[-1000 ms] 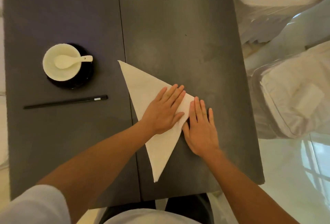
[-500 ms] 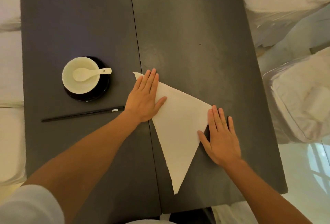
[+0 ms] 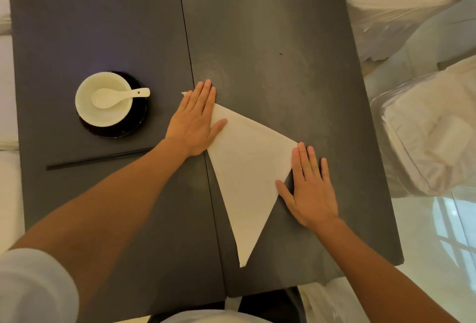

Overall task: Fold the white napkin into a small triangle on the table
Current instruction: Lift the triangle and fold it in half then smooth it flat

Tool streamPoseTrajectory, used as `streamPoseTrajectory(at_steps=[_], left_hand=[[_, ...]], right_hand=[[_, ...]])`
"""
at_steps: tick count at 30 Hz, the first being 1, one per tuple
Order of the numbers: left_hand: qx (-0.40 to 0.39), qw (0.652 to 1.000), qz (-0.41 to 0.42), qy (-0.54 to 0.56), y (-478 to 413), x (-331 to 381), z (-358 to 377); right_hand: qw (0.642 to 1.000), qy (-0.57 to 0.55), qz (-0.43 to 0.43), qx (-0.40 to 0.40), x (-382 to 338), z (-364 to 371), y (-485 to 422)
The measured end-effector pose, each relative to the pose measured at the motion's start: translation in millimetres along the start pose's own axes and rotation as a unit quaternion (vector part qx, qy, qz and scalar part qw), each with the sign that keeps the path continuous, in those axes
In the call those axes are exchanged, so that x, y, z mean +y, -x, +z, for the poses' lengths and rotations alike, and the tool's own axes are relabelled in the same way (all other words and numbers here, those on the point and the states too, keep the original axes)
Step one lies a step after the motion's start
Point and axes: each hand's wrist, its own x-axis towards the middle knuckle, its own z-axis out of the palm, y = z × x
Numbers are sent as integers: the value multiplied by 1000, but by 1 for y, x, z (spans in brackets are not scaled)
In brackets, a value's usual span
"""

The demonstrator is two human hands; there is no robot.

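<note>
The white napkin (image 3: 247, 168) lies flat as a large triangle on the dark table (image 3: 283, 39), across the seam between its two panels, with one point towards the person. The left hand (image 3: 194, 124) presses the far left corner with straight fingers. The right hand (image 3: 309, 188), also flat and gripping nothing, rests at the right corner, thumb at the cloth's edge. This looks like smoothing a fold; making the triangle smaller calls for pinching one corner and carrying it onto another. Left of it sit a white bowl (image 3: 103, 98) with a spoon (image 3: 116, 97) and a black stick (image 3: 98, 160)
</note>
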Motion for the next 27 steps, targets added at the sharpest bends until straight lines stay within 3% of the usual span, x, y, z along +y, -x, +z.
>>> streamPoseTrajectory(at_steps=[4, 9, 12, 18, 22, 27], left_hand=[[-1, 999, -40, 19, 8, 27, -11], [16, 981, 155, 111, 78, 131, 10], [-8, 977, 185, 103, 118, 170, 35], [-64, 971, 222, 56, 155, 175, 59], [-67, 952, 295, 34, 182, 169, 71], [-68, 954, 290, 21, 184, 172, 69]], right_hand=[[1000, -29, 4, -8, -7, -11, 1], [996, -90, -25, 10, -17, -23, -8], [996, -45, -77, -18, -1, -22, -19], [991, 15, -129, -20, 24, -19, -27], [992, 15, -122, -18, 21, -20, -25], [996, -3, -83, -21, 12, -30, -27]])
